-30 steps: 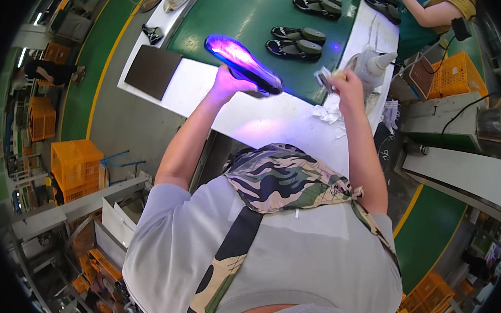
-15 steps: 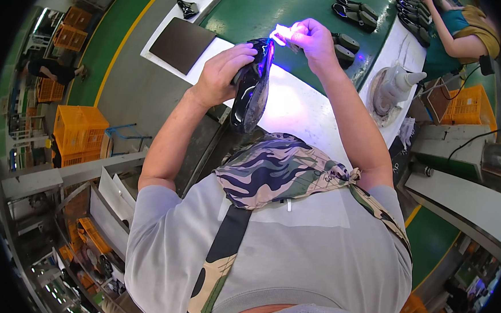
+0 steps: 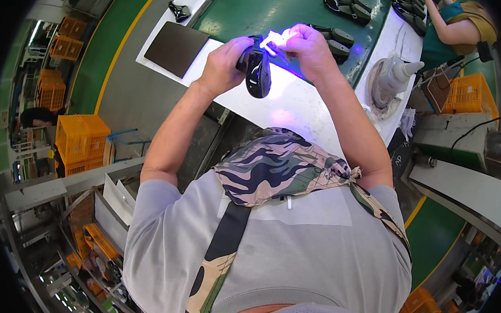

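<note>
My left hand (image 3: 224, 63) grips a black shoe sole (image 3: 259, 74), held on edge above the white worktable (image 3: 299, 105). My right hand (image 3: 309, 48) is closed on a small pale piece (image 3: 275, 40), perhaps a cloth or pad, pressed against the top end of the sole. Violet light glows on the piece, on my fingers and on the table below.
A green conveyor belt (image 3: 271, 8) beyond the table carries several black sandals (image 3: 346, 4). A dark mat (image 3: 175, 48) lies at the table's left end. A white squeeze bottle (image 3: 396, 73) sits on a round dish to the right. Another person (image 3: 453, 25) works at far right. Orange crates (image 3: 82, 140) stand lower left.
The sole went from lying flat in my left hand to standing on edge. My right hand came over from the right and now works at its top end.
</note>
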`<move>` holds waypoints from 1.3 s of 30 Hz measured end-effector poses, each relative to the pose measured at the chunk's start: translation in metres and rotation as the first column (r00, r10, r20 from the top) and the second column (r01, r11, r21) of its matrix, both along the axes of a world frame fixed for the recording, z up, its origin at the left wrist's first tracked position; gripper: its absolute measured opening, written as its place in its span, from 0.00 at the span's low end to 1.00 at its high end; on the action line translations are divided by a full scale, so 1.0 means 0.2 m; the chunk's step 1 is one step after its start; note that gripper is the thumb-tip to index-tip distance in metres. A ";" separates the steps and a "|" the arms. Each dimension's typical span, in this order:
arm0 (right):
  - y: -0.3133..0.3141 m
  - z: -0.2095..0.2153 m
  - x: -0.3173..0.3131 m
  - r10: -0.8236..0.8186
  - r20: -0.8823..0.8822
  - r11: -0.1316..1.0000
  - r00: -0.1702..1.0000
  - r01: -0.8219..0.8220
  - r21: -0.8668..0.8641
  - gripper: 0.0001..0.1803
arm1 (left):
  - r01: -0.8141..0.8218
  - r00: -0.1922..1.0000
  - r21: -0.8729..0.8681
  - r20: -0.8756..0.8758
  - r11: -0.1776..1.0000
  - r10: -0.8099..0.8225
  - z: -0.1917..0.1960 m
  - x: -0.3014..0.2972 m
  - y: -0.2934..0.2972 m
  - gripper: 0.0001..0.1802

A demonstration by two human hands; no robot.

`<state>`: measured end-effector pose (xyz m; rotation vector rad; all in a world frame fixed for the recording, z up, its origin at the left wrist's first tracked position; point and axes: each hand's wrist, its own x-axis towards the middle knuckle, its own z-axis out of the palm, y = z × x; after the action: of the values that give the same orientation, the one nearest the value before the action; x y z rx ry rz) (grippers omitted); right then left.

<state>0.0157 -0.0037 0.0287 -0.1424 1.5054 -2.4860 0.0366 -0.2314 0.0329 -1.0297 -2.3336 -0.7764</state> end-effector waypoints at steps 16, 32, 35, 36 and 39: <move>0.20 0.13 -0.18 -0.121 -0.257 0.986 0.959 0.145 0.078 0.11 | 0.160 0.576 -0.012 0.814 0.987 -0.083 0.01 -0.10 0.10 0.39; 0.08 -0.04 -0.23 0.030 -0.336 0.999 0.941 -0.013 0.052 0.11 | -0.156 0.005 0.480 0.874 0.863 -0.485 -0.11 -0.06 0.03 0.33; 0.05 -0.12 -0.19 0.078 -0.326 0.997 0.942 -0.065 0.049 0.11 | -0.313 -0.104 0.537 0.800 0.783 -0.591 -0.13 -0.04 0.02 0.27; 0.04 -0.13 -0.17 0.098 -0.333 0.995 0.938 -0.081 0.064 0.11 | -0.322 -0.105 0.534 0.801 0.782 -0.590 -0.15 -0.04 0.01 0.27; 0.00 -0.17 -0.10 0.151 -0.243 0.987 0.958 -0.160 -0.017 0.13 | -0.508 -0.088 0.550 0.733 0.663 -0.675 -0.19 -0.02 -0.02 0.21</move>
<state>-0.0036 -0.0034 -0.0046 -0.5657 1.4719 -2.4401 0.0325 -0.2353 -0.0054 0.1406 -2.0535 -3.3046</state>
